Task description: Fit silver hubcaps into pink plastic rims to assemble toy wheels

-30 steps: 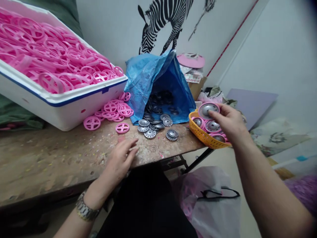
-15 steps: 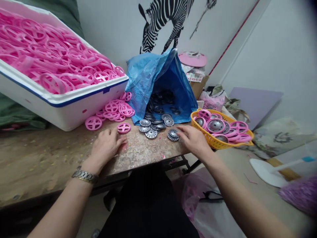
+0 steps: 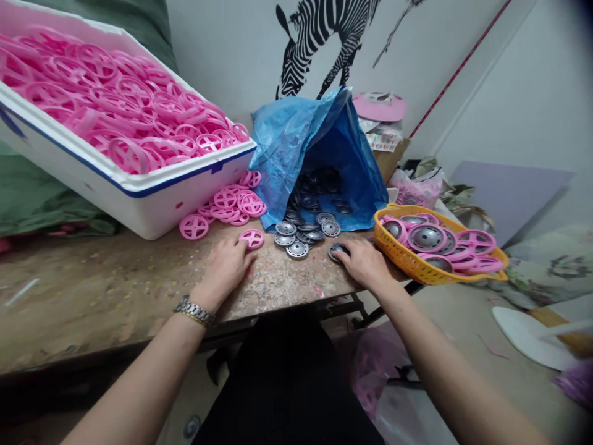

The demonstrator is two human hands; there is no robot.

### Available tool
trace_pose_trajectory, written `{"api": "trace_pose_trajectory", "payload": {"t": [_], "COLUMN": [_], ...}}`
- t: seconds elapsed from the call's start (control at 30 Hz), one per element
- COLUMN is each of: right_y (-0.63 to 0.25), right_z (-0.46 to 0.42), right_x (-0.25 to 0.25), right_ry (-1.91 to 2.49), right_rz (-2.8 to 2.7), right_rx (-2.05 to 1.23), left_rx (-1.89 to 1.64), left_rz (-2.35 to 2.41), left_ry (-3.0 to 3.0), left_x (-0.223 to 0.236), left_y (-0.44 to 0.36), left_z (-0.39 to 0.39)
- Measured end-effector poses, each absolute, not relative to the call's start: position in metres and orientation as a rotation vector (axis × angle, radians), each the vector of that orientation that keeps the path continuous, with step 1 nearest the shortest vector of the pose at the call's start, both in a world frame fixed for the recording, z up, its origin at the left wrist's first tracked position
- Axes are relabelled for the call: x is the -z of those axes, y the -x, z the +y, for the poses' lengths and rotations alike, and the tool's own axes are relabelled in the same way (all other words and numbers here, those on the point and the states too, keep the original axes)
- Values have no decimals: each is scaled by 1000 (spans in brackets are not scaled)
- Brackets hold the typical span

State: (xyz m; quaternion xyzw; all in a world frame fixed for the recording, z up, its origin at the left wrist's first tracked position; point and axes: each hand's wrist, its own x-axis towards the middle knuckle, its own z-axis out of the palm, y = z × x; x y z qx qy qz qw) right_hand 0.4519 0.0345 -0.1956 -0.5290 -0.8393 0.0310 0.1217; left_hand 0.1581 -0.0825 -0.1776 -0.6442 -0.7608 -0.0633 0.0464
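Note:
My left hand (image 3: 225, 267) rests on the worktable with its fingers closed at the near edge of a single pink spoked wheel (image 3: 252, 239), which lies flat. On the other side, my right hand (image 3: 365, 261) has thumb and fingertips closed on a grey hubcap-like disc (image 3: 336, 251) lying on the table; the fingers cover part of it. Between the hands, several grey discs (image 3: 297, 248) spill from the mouth of a blue bag (image 3: 282, 139). Behind my left hand lies a loose heap of pink spoked wheels (image 3: 225, 199).
A white foam box (image 3: 185, 179) full of pink wheels stands at the left. At the table's right edge sits a yellow basket (image 3: 403, 256) holding pink wheels, some with grey discs. Clear plastic bags (image 3: 370, 383) lie below the worktable (image 3: 106, 290). A cardboard box (image 3: 391, 161) is behind.
My left hand has moved forward and right to the single pink wheel. My right hand's fingers have closed over the grey disc. The view has shifted slightly left.

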Motion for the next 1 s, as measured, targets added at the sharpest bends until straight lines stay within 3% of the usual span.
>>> {"api": "trace_pose_trajectory", "payload": {"t": [0.33, 0.53, 0.67, 0.87, 1.0], "right_y": [-468, -472, -471, -473, -464], "right_z": [44, 51, 52, 44, 22], "right_x": [201, 202, 201, 195, 182], "right_ry": [1490, 1598, 1612, 1524, 1255], "right_rz": [-2385, -2416, -2360, -2000, -1725], "right_rx": [-326, -172, -241, -479, -881], "left_rx": [491, 586, 638, 804, 941], "left_rz": [-2190, -2162, -2138, -2069, -1933], "left_ry": [2380, 2329, 2261, 2217, 2290], "left_x": [170, 177, 193, 199, 195], "left_y": [-174, -189, -196, -201, -208], "left_z": [-110, -112, -104, -108, -118]}}
